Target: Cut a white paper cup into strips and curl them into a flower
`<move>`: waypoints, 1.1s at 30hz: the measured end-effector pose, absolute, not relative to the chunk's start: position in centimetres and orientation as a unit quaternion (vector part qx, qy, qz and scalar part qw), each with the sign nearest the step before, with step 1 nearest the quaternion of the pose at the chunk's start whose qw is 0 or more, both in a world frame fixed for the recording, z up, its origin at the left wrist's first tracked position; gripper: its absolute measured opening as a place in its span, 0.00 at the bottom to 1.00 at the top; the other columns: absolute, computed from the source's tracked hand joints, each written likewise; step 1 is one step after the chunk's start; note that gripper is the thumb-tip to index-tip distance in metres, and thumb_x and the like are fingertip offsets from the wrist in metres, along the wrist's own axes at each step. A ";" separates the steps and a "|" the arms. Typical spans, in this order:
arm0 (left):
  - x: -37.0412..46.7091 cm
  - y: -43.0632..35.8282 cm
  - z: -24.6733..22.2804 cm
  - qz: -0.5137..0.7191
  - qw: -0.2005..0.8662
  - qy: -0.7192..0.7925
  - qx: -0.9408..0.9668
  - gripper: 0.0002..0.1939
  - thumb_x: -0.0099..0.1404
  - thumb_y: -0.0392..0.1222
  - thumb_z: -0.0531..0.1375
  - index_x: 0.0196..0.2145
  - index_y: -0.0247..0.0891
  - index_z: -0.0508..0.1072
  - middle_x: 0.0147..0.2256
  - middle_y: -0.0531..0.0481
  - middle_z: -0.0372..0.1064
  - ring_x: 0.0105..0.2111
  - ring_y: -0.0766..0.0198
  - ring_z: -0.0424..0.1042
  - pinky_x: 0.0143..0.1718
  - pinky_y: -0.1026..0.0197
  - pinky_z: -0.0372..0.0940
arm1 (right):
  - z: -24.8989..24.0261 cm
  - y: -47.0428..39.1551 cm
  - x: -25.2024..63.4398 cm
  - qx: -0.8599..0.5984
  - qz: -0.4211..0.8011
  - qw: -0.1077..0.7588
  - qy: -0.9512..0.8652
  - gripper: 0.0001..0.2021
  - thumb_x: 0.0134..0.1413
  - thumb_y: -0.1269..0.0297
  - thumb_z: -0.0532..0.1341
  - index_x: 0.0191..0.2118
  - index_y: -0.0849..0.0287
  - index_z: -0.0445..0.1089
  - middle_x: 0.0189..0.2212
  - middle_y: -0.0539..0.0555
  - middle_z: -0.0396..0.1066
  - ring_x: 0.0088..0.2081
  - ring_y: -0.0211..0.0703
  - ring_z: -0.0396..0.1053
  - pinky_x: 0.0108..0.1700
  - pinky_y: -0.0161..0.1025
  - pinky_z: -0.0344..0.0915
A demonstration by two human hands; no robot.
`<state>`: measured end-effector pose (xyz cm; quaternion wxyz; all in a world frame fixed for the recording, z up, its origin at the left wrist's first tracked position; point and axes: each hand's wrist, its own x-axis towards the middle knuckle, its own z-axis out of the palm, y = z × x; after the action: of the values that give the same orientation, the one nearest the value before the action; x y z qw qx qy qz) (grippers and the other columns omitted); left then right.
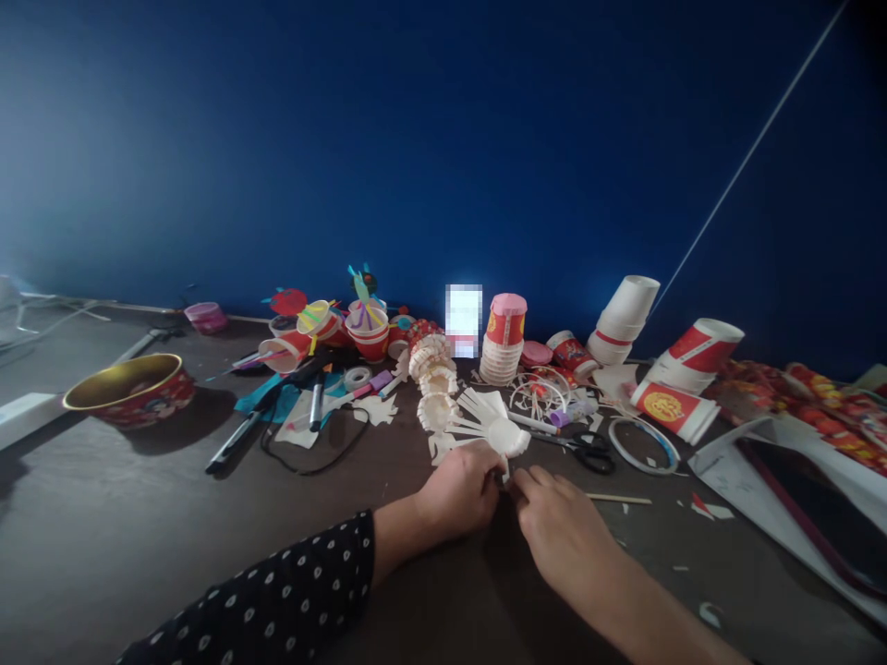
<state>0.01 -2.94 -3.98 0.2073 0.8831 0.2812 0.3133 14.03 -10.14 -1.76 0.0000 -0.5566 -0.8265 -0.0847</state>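
Both hands meet over the dark table [277, 554], in front of a white cut paper cup [507, 436] whose strips fan out to the left. My left hand [463, 485] is closed, fingers curled around the near end of a small pale piece by the cup's lower edge. My right hand [554, 513] is closed too, its fingertips pressed together beside the left ones; what they pinch is hidden. Just behind, a chain of scalloped white cup pieces [438, 380] runs back toward the wall.
Black-handled scissors [592, 453] and a tape ring [644, 446] lie right of the hands. Stacked cups [503, 362] stand behind. A phone [818, 508] rests at far right, a gold-lined bowl [131, 397] at left, markers [317, 403] nearer the middle.
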 end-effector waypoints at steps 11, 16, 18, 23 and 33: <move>0.1 -2.9 -3.9 0.304 0.228 0.250 0.890 0.08 0.47 0.25 0.54 0.23 0.34 0.69 0.26 0.49 0.66 0.29 0.65 0.64 0.30 0.66 0.59 | -1.8 -10.0 14.2 -0.566 -0.073 -0.012 -0.821 0.15 0.55 0.78 0.50 0.38 0.62 0.74 0.38 0.60 0.70 0.40 0.47 0.64 0.39 0.42 0.56; 0.1 -2.9 -4.2 0.310 0.253 0.261 0.878 0.06 0.48 0.25 0.57 0.22 0.33 0.70 0.26 0.50 0.66 0.28 0.66 0.64 0.31 0.66 0.59 | -0.8 -10.0 14.4 -0.562 -0.051 -0.033 -0.825 0.13 0.55 0.76 0.52 0.37 0.62 0.74 0.38 0.59 0.70 0.42 0.50 0.61 0.38 0.43 0.55; 0.1 -2.8 -4.4 0.306 0.263 0.266 0.875 0.07 0.48 0.24 0.57 0.21 0.33 0.70 0.27 0.50 0.67 0.29 0.66 0.65 0.31 0.66 0.59 | -0.5 -10.0 14.5 -0.563 -0.044 -0.032 -0.824 0.13 0.56 0.75 0.52 0.37 0.61 0.74 0.39 0.58 0.70 0.42 0.50 0.61 0.38 0.43 0.54; 0.2 -2.7 -4.6 0.288 0.249 0.275 0.883 0.07 0.50 0.25 0.57 0.22 0.34 0.72 0.27 0.50 0.68 0.29 0.66 0.66 0.31 0.66 0.59 | -0.2 -9.9 14.3 -0.584 -0.013 -0.026 -0.811 0.14 0.57 0.75 0.50 0.40 0.61 0.73 0.40 0.58 0.69 0.41 0.48 0.62 0.38 0.42 0.55; 0.1 -2.9 -3.9 0.268 0.243 0.278 0.890 0.05 0.53 0.29 0.59 0.22 0.34 0.72 0.28 0.49 0.68 0.29 0.66 0.66 0.31 0.67 0.59 | 0.3 -10.4 15.3 -0.615 0.030 0.043 -0.786 0.21 0.52 0.81 0.48 0.47 0.62 0.69 0.37 0.57 0.72 0.38 0.43 0.69 0.39 0.37 0.60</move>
<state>0.11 -2.85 -3.93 0.2428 0.8900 0.2780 0.2678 15.30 -10.37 0.31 0.0428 -0.6154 -0.7864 0.0300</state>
